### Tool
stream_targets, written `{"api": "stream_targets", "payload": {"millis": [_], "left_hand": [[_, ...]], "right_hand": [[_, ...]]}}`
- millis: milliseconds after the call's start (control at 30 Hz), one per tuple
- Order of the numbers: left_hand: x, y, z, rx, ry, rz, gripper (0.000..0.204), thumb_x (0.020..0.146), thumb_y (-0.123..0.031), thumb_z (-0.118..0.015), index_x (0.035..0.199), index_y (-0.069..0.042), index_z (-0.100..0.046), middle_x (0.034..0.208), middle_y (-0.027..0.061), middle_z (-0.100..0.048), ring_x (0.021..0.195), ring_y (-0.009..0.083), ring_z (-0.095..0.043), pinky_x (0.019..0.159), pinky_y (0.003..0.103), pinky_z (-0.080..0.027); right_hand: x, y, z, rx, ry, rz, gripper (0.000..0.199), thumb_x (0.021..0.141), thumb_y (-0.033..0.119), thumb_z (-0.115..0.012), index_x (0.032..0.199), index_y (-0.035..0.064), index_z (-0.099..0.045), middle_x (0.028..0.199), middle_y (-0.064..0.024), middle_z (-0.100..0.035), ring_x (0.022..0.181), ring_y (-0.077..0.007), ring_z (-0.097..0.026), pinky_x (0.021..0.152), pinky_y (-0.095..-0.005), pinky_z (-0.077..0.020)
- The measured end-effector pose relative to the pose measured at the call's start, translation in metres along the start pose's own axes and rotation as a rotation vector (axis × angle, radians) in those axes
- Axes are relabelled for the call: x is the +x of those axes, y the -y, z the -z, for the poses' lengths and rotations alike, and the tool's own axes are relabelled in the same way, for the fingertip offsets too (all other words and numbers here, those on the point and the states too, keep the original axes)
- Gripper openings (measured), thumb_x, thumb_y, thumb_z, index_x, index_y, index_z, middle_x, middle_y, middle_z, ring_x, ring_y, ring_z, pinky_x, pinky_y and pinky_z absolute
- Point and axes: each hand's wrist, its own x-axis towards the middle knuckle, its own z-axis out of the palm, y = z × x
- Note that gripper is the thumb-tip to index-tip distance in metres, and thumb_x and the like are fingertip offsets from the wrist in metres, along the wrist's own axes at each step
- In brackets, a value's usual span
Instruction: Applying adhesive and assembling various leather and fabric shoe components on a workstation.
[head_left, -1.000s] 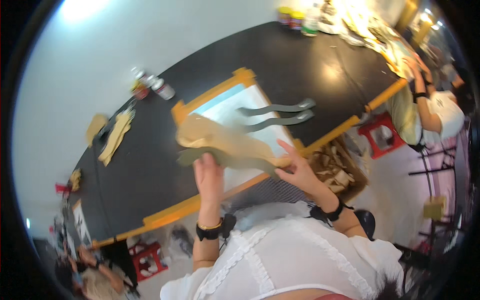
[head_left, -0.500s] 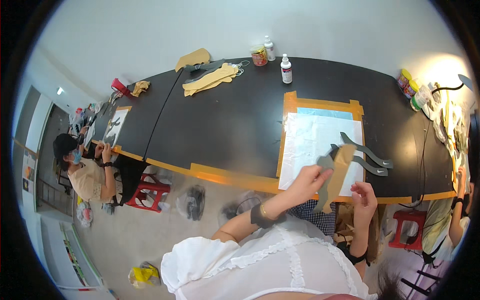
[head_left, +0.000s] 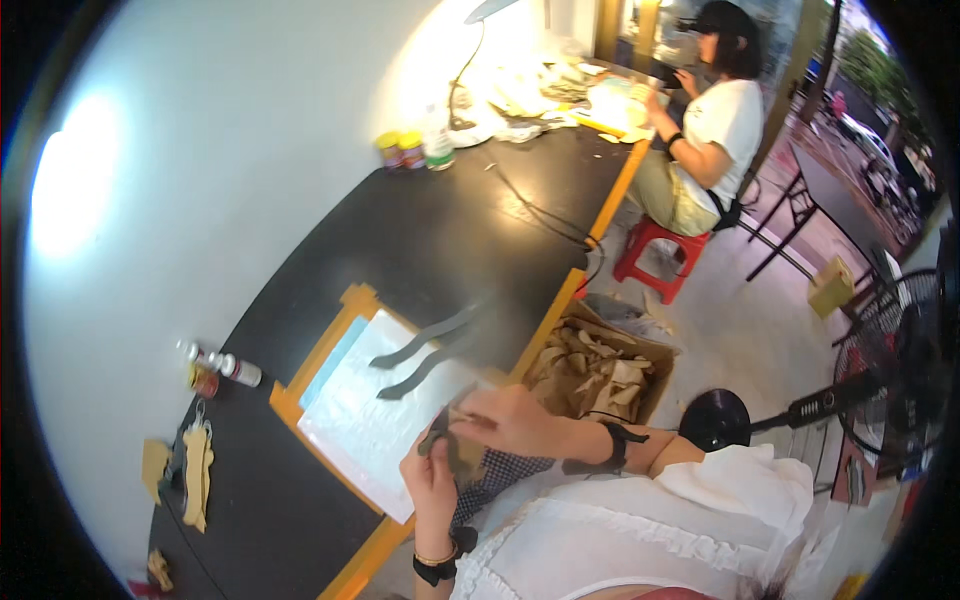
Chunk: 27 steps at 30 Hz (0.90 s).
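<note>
My left hand (head_left: pixel 430 482) is closed on a grey curved piece (head_left: pixel 462 455) with tan backing, held at the near edge of the table. Over its upper end, my right hand (head_left: pixel 515 422) pinches the same piece, its fingertips close to the left ones. Part of the piece is hidden behind my fingers, and I cannot tell whether the backing is coming away. Beyond my hands, a dark grey curved strip (head_left: pixel 415 343) and a second such strip (head_left: pixel 408 382) lie partly on a white sheet (head_left: pixel 350 420) taped to the black table.
A carton (head_left: pixel 655 385) of tan scraps stands on the floor by the table edge. White bottles (head_left: pixel 238 369) and tan cut pieces (head_left: pixel 197 475) lie left. Far off, a person (head_left: pixel 715 120) sits on a red stool (head_left: pixel 660 252). A black fan (head_left: pixel 885 370) stands right.
My view has swung to the right. My right hand, earlier apart from the piece with fingers curled, is now on it together with my left hand.
</note>
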Motion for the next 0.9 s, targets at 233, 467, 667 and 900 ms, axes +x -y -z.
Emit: {"api": "stream_targets", "payload": {"millis": [233, 467, 667, 900], "left_hand": [[0.001, 0.001, -0.007, -0.302, -0.088, 0.089, 0.036, 0.101, -0.031, -0.053, 0.086, 0.001, -0.062, 0.073, -0.0027, -0.054, 0.065, 0.0056, -0.044, 0.055, 0.023, -0.034], [0.006, -0.014, -0.001, -0.711, -0.200, 0.206, 0.029, 0.102, -0.026, -0.050, 0.099, 0.000, -0.061, 0.092, 0.0033, -0.066, 0.079, 0.0092, -0.060, 0.070, 0.025, -0.049], [0.005, -0.007, 0.003, -0.791, -0.322, 0.207, 0.027, 0.102, -0.026, -0.050, 0.101, -0.001, -0.061, 0.098, 0.0061, -0.067, 0.089, 0.0117, -0.062, 0.081, 0.026, -0.047], [0.005, -0.013, 0.014, -0.784, -0.351, 0.167, 0.028, 0.101, -0.029, -0.052, 0.098, -0.002, -0.060, 0.097, 0.0055, -0.066, 0.086, 0.0119, -0.061, 0.080, 0.027, -0.047]], "right_hand": [[-0.007, -0.007, 0.003, 0.022, -0.081, 0.019, 0.026, 0.083, 0.023, -0.075, 0.073, 0.0064, -0.057, 0.058, -0.0084, -0.051, 0.049, -0.0259, -0.054, 0.047, -0.0345, -0.0419], [-0.005, -0.009, -0.009, 0.032, -0.051, 0.028, 0.035, 0.083, 0.021, -0.075, 0.064, 0.0081, -0.047, 0.054, -0.0077, -0.047, 0.047, -0.0260, -0.051, 0.046, -0.0347, -0.0397], [-0.002, -0.008, -0.013, 0.069, -0.076, 0.084, 0.035, 0.082, 0.019, -0.075, 0.064, 0.0085, -0.047, 0.053, -0.0076, -0.045, 0.046, -0.0256, -0.049, 0.045, -0.0355, -0.0378], [-0.002, -0.009, -0.013, 0.085, -0.026, 0.131, 0.036, 0.082, 0.019, -0.075, 0.063, 0.0082, -0.045, 0.053, -0.0077, -0.041, 0.046, -0.0270, -0.046, 0.045, -0.0361, -0.0367]]}}
